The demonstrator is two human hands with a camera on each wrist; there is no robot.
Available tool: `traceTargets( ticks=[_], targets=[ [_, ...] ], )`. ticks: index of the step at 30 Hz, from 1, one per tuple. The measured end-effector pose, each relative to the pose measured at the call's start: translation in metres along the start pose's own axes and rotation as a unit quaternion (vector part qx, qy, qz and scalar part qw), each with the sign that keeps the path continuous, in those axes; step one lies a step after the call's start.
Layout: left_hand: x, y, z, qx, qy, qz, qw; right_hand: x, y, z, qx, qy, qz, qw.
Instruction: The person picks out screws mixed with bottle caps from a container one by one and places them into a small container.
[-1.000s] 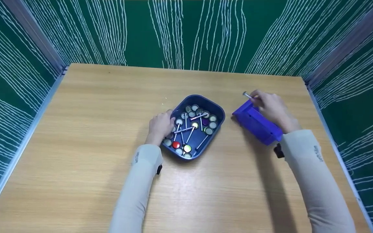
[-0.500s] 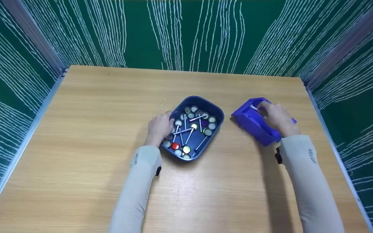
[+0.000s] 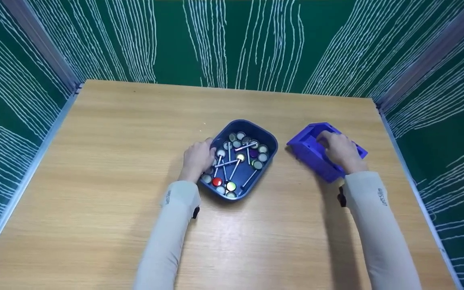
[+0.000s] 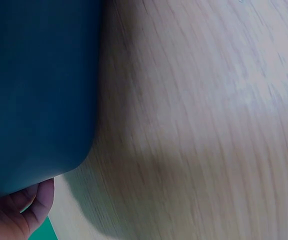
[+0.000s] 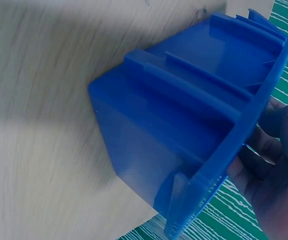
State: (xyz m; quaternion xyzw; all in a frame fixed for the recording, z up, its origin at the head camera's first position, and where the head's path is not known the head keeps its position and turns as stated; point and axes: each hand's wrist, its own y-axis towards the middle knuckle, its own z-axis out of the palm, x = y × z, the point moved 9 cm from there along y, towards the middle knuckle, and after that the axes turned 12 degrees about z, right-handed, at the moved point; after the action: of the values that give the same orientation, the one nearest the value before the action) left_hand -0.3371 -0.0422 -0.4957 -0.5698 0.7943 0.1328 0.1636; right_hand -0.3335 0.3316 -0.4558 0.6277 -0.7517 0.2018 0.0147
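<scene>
In the head view my left hand [image 3: 197, 160] grips the left rim of a dark blue plastic tub [image 3: 267, 135]. Its curled fingers [image 4: 43, 200] show at the tub's wall in the left wrist view. Round bottle caps [image 3: 217, 181] and several long metal bolts [image 3: 250, 177] lie loose inside the tub. My right hand [image 3: 340, 151] reaches down into an open purple-blue storage bin [image 3: 308, 151] to the tub's right. Bent fingers [image 5: 256, 165] show past the bin's rim in the right wrist view; I cannot tell whether they hold a bolt.
The wooden table [image 3: 107, 161] carries both containers, standing a short way apart. Green walls [image 3: 175, 40] with white wavy lines rise at the back and sides. Tiny pale specks [image 3: 204, 123] lie left of the tub's far end.
My right hand has lowered from above the bin's far end into it, and the bolt in its fingers has gone out of sight. The bin has tipped back to show its inside. My left hand stays put.
</scene>
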Motion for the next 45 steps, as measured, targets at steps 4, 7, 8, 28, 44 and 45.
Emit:
traceTargets(
  ticks=[4, 7, 8, 28, 44, 45],
  targets=[
    [0.0, 0.0, -0.002, -0.007, 0.008, 0.004, 0.9999, 0.01, -0.001, -0.005, -0.015, -0.009, -0.019, 0.9997],
    [0.001, -0.001, -0.002, -0.008, 0.014, 0.003, 0.9999, 0.019, -0.002, -0.008, -0.02, -0.014, -0.033, 0.9991],
    [0.001, 0.0, -0.002, -0.007, 0.014, 0.003, 0.9999, 0.021, -0.001, -0.007, -0.015, -0.011, -0.032, 0.9993],
    [-0.001, 0.001, 0.0, 0.0, 0.012, 0.007, 0.9999, 0.11, -0.004, -0.019, 0.015, -0.021, -0.102, 0.9945],
    [0.0, 0.002, 0.001, 0.002, 0.022, 0.011, 0.9997, 0.2, -0.031, 0.07, 0.01, -0.139, -0.222, 0.9651],
    [0.0, 0.002, 0.0, 0.001, 0.023, 0.01, 0.9997, 0.204, -0.033, 0.075, 0.01, -0.137, -0.229, 0.9637]
  ],
)
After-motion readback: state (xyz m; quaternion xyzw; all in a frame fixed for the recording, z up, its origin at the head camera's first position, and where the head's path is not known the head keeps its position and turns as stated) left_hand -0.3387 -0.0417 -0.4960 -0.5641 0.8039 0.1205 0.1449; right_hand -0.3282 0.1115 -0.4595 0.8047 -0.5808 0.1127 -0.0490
